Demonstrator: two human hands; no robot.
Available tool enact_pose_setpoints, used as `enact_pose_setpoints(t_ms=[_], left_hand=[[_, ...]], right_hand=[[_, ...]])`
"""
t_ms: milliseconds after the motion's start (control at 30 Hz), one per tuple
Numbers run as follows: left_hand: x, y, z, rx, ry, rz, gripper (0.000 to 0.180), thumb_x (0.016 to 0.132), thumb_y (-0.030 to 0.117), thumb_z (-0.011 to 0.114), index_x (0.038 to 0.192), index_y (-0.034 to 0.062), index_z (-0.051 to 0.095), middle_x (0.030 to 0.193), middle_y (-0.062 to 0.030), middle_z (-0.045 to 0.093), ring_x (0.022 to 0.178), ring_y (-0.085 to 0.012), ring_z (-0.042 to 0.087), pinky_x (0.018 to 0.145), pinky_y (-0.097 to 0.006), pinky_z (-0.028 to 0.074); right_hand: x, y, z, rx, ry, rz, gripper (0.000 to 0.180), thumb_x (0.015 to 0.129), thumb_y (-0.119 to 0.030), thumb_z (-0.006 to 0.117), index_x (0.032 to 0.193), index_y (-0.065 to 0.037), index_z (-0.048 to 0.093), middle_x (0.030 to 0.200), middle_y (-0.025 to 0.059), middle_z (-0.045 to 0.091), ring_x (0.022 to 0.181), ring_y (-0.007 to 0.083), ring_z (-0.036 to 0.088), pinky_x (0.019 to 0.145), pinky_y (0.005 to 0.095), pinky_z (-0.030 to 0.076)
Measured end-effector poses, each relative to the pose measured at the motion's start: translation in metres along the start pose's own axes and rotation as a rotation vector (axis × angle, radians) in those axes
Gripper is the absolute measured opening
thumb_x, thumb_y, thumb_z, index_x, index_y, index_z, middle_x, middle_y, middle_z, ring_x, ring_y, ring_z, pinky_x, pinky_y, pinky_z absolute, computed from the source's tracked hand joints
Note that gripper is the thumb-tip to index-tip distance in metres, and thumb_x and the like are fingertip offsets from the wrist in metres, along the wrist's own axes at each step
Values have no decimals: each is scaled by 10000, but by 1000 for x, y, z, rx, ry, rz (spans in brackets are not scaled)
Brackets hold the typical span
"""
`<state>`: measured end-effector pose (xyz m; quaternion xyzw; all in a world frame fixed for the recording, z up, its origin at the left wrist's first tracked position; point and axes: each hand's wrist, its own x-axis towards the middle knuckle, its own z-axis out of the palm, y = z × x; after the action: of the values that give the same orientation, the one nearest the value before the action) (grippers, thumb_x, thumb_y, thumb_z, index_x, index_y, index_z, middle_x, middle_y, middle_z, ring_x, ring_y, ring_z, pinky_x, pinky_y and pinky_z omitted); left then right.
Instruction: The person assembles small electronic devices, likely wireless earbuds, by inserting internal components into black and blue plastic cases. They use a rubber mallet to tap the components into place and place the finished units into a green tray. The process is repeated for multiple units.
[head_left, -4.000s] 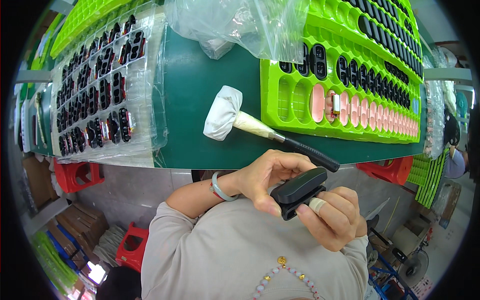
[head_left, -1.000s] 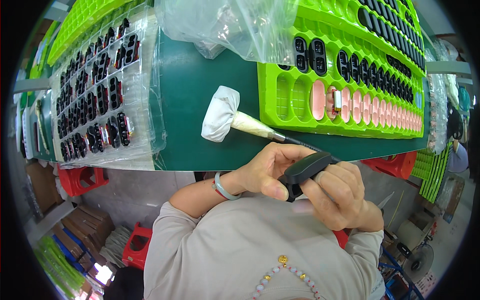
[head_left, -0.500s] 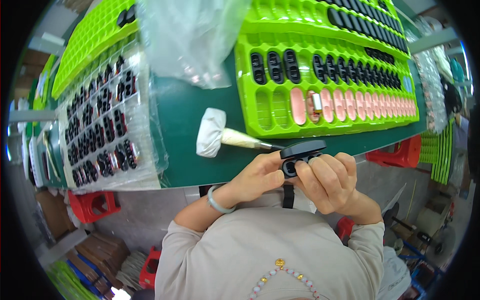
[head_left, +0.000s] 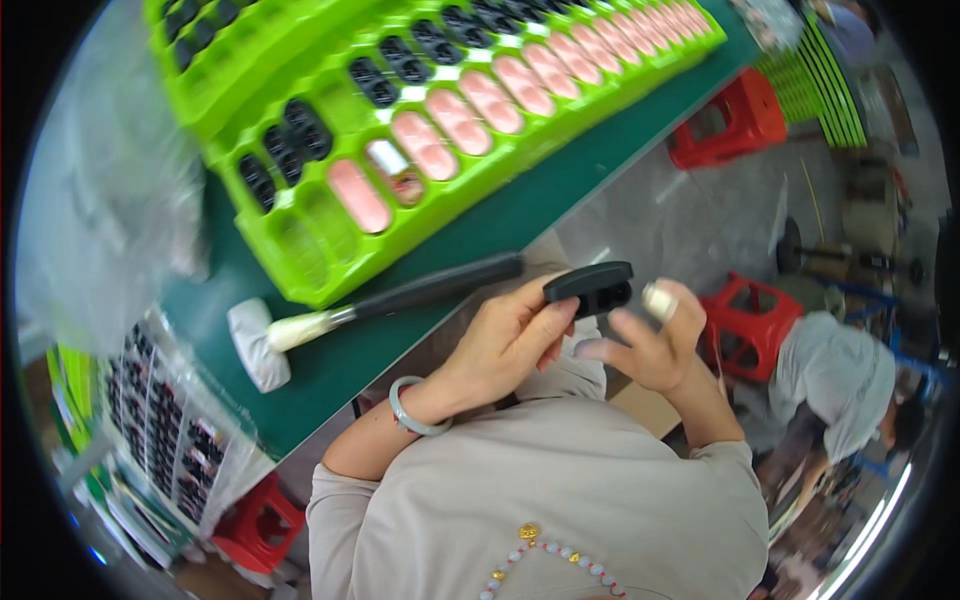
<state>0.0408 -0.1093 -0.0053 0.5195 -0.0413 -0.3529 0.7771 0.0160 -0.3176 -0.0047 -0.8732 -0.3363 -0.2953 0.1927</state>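
Note:
My left hand (head_left: pixel 500 340) grips a small black oval case (head_left: pixel 590 285), which looks like an earbud case with its lid raised. The thumb presses on its near side, and dark hollows show under the lid. Just to the right, my right hand (head_left: pixel 655 345) is apart from the case with its fingers spread, slightly blurred. A pale wrap (head_left: pixel 658 302) covers one of its fingertips. Beyond my left hand, a mallet (head_left: pixel 440 283) with a white-wrapped head and black handle lies on the green table (head_left: pixel 225 310).
A bright green tray (head_left: pixel 390 268) holds pink oval pieces (head_left: pixel 358 196) and black oval pieces (head_left: pixel 375 82) in rows. A clear plastic bag (head_left: pixel 110 190) lies left of it. Red stools (head_left: pixel 755 310) stand on the floor; a person in a grey shirt (head_left: pixel 835 365) is at the right.
My view has swung to the right, so the tray and mallet appear tilted and further left. My right hand has come off the case and opened; my left hand still holds it.

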Motion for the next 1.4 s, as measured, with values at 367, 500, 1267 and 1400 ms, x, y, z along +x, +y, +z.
enact_pose_setpoints(t_ms=[367,500,1267,1400], left_hand=[[77,-117,-57,588,-171,-107,290,945,136,452,1183,-27,477,842,-96,626,713,-141,612,678,-270,498],[81,-124,-64,597,-112,-94,295,945,148,458,1182,-26,478,857,-105,641,769,-157,636,699,-278,499],[78,-104,-48,775,99,-184,280,885,78,495,1159,31,532,866,-131,660,800,-253,645,735,-328,481],[79,-125,-56,748,136,-173,261,897,75,485,1146,18,538,838,-123,654,769,-219,643,719,-313,486]], right_hand=[[-97,38,89,1215,-447,1335,313,864,-44,552,1149,82,529,1012,136,616,901,169,605,809,286,507],[-78,45,95,1200,-531,1434,286,851,-14,558,1124,71,555,978,128,632,873,159,614,784,260,520],[-83,43,118,953,-597,1423,302,781,30,628,1082,6,614,942,113,659,854,139,632,764,269,519],[-77,46,122,991,-596,1434,365,786,109,571,1142,36,556,941,111,646,825,139,627,727,275,566]])
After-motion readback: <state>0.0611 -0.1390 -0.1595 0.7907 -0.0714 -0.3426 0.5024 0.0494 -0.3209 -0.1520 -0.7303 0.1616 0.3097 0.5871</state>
